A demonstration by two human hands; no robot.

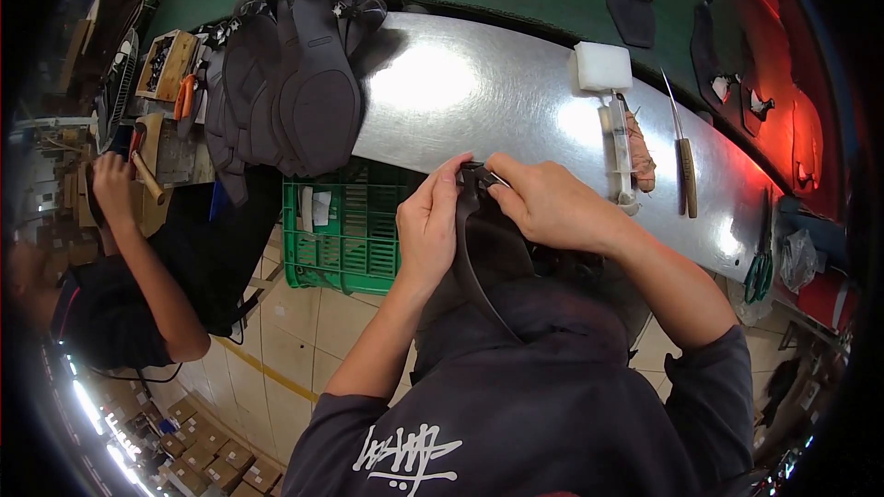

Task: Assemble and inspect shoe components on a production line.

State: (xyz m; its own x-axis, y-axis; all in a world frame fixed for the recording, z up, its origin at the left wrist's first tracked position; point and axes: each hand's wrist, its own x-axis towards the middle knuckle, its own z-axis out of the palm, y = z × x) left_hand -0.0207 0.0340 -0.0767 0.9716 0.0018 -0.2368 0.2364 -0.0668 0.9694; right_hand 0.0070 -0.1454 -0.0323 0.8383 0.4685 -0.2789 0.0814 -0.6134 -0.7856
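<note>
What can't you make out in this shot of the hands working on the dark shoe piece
- Head view: top end of the dark curved shoe upper piece, covered by left hand and right hand.
- Green plastic crate: contents hidden by the shiny metal table.
- Small wooden box: contents too small.

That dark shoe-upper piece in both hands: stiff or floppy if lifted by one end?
Probably floppy: the dark shoe-upper piece curves in a loose arc down from the left hand and right hand. Likely light, since fingertips alone pinch its top. Its matte surface suggests it is not slippery.
</note>
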